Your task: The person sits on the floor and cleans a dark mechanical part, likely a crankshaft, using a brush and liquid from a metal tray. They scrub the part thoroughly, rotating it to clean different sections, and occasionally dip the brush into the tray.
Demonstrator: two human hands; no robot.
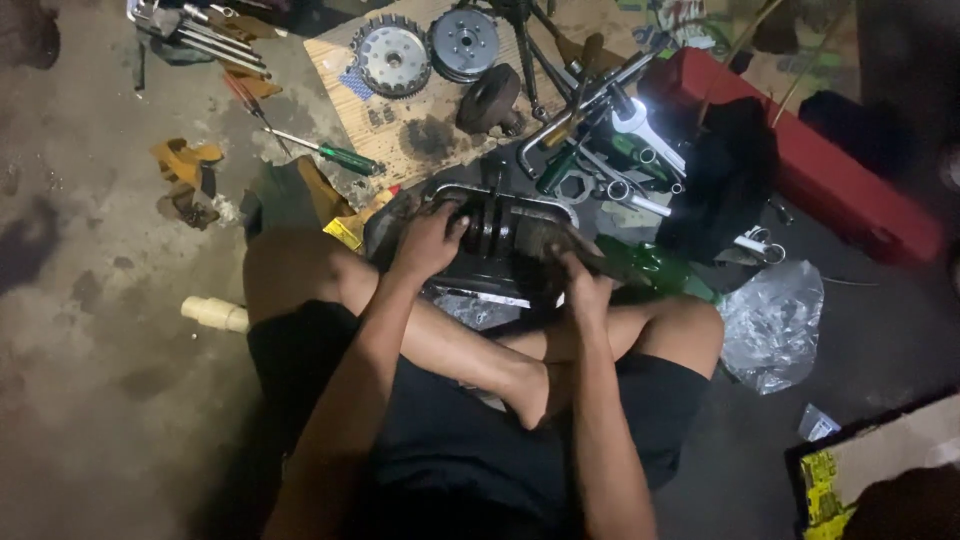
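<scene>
Concrete floor (100, 300) strewn with tools: left hand (428, 240) grips the dark engine part (490, 235), right hand (585, 288) closed on a brush (560, 245), apparently scrubbing; next needs steady bracing.

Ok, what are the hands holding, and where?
Left hand grips the dark engine part on its left side. Right hand presses a brush against it, held near its end.

One cam only, head-worn, looking steeply down from above the dark engine part (500, 245) on the floor (near, about arm's reach). Person's legs fill the frame below it; cardboard sheet (420, 110) lies beyond it, red case (830, 170) beyond-right. No 2nd view, so no overlap.
</scene>
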